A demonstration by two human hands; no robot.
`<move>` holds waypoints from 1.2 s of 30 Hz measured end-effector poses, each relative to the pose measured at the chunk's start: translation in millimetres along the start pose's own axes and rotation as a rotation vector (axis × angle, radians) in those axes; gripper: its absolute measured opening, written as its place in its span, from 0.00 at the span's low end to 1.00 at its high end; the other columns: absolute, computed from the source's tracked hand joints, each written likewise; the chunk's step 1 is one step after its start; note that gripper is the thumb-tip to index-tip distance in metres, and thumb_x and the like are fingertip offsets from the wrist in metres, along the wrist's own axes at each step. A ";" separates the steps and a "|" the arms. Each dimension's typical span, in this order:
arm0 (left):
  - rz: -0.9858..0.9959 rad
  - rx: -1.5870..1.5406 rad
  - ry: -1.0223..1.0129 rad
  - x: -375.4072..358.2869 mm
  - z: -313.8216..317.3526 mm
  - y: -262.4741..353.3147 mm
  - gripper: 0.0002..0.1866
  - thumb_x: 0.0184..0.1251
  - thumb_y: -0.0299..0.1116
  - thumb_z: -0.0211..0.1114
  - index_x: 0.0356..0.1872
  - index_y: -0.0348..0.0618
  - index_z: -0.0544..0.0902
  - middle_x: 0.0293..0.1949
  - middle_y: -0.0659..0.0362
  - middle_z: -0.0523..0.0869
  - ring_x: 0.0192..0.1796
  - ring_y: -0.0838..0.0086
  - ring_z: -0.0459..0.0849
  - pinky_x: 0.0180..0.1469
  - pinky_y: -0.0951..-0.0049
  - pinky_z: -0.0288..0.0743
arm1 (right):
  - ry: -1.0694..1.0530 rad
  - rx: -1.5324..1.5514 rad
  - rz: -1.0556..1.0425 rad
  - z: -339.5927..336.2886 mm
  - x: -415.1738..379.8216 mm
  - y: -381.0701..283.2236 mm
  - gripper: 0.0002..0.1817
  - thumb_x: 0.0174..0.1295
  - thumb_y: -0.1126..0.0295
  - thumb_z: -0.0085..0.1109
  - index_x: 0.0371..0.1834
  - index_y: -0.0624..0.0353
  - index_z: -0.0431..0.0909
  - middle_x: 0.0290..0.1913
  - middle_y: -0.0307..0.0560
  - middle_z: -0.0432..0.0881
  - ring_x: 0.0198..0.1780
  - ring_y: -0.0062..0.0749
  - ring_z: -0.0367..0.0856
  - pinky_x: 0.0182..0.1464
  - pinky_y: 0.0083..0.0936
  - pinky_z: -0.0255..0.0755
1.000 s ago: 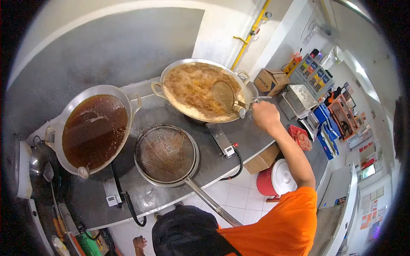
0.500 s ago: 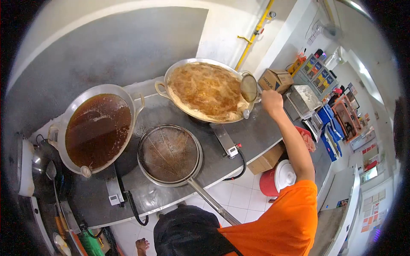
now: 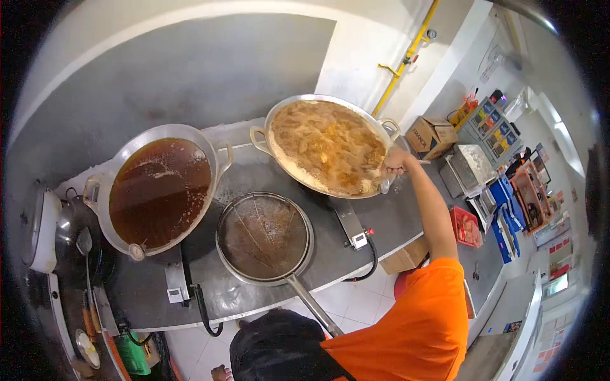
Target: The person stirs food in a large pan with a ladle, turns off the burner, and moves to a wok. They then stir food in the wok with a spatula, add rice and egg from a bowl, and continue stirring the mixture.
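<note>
My right hand [image 3: 396,160] is closed around the handle of a mesh skimmer [image 3: 422,162], over the right rim of a large wok [image 3: 274,147]. The skimmer's mesh head is hidden behind the hand or in the bubbling brown oil [image 3: 330,143]. Pale foam lines the oil's edge, and a round metal dial [image 3: 385,186] sits at the wok's front rim. My left hand [image 3: 221,373] hangs low by the black apron, partly cut off by the frame edge. It appears loosely open and empty.
A second wok [image 3: 219,143] of still, dark oil stands at left. A large round strainer [image 3: 264,235] lies on a pan at the counter front, its long handle [image 3: 314,305] reaching towards me. A cardboard box [image 3: 431,136], metal container [image 3: 471,166] and red basket [image 3: 466,227] sit at right.
The skimmer's mesh head, raised above the wok's right rim before, is out of sight now. My right hand has moved inward and lower over the oil. The whole view has shifted slightly.
</note>
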State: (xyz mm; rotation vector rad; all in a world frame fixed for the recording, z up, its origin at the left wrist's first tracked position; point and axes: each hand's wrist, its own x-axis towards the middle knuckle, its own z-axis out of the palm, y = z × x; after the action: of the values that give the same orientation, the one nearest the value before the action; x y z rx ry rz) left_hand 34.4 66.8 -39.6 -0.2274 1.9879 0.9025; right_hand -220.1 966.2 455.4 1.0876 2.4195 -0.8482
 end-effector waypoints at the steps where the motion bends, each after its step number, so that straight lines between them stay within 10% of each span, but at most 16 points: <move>1: -0.034 -0.088 0.018 -3.0 3.0 3.1 0.08 0.61 0.40 0.58 0.34 0.48 0.75 0.28 0.63 0.74 0.31 0.67 0.78 0.28 0.63 0.69 | -0.044 0.062 0.055 4.4 -2.1 -4.6 0.08 0.51 0.79 0.54 0.16 0.60 0.71 0.12 0.40 0.68 0.09 0.20 0.61 0.09 0.22 0.50; 11: -0.278 -0.822 0.159 -8.1 5.6 -2.8 0.21 0.66 0.42 0.58 0.54 0.40 0.76 0.41 0.55 0.85 0.38 0.63 0.84 0.35 0.62 0.78 | -0.174 0.458 0.115 33.3 64.3 29.8 0.13 0.60 0.71 0.58 0.17 0.56 0.73 0.13 0.33 0.66 0.10 0.15 0.57 0.10 0.17 0.47; 13: -0.209 -1.833 -0.524 -5.3 -10.9 -14.3 0.07 0.62 0.42 0.55 0.30 0.53 0.75 0.21 0.67 0.67 0.24 0.71 0.71 0.20 0.68 0.61 | -0.127 0.413 0.065 38.9 51.4 14.4 0.12 0.58 0.75 0.49 0.15 0.57 0.70 0.13 0.36 0.68 0.10 0.16 0.57 0.10 0.17 0.47; 15: -0.262 -1.752 -0.255 -6.3 -6.9 -10.5 0.10 0.63 0.46 0.52 0.32 0.54 0.74 0.22 0.67 0.66 0.24 0.72 0.67 0.18 0.72 0.57 | -0.065 0.461 0.089 59.0 59.3 5.8 0.12 0.60 0.72 0.53 0.17 0.56 0.72 0.13 0.34 0.67 0.10 0.15 0.56 0.10 0.16 0.46; 17: -0.130 -0.806 0.143 -15.8 2.3 7.6 0.08 0.60 0.44 0.56 0.31 0.55 0.74 0.24 0.67 0.69 0.24 0.73 0.68 0.18 0.72 0.57 | -0.003 0.509 0.113 67.6 55.0 -3.0 0.13 0.62 0.69 0.58 0.19 0.56 0.73 0.13 0.32 0.65 0.11 0.14 0.56 0.10 0.16 0.45; 18: -0.132 -0.808 0.146 -16.9 -1.2 8.7 0.08 0.60 0.44 0.56 0.31 0.55 0.74 0.24 0.67 0.69 0.24 0.73 0.68 0.18 0.72 0.57 | -0.025 0.537 0.105 65.6 41.7 -11.1 0.12 0.62 0.69 0.57 0.20 0.56 0.73 0.14 0.31 0.65 0.11 0.14 0.55 0.11 0.15 0.45; 20: -0.106 -1.524 -0.410 -2.9 -6.9 -20.1 0.07 0.58 0.40 0.62 0.29 0.53 0.74 0.21 0.65 0.74 0.22 0.71 0.74 0.18 0.66 0.62 | -0.048 0.564 0.097 65.3 35.1 -16.7 0.11 0.62 0.70 0.57 0.21 0.56 0.73 0.14 0.31 0.65 0.11 0.14 0.55 0.11 0.15 0.45; 36: -0.043 -1.572 -0.490 -17.5 -38.9 -11.4 0.08 0.58 0.40 0.59 0.34 0.49 0.75 0.26 0.61 0.75 0.25 0.71 0.73 0.23 0.67 0.65 | 0.055 0.360 0.133 9.8 -1.5 19.2 0.14 0.59 0.69 0.62 0.17 0.59 0.72 0.13 0.34 0.67 0.10 0.14 0.58 0.10 0.17 0.46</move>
State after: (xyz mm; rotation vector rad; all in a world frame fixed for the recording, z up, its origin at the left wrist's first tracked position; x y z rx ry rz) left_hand 23.9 29.2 -19.0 -0.7921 0.4751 2.0589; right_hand -203.8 969.1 441.6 1.3989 2.2576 -1.2551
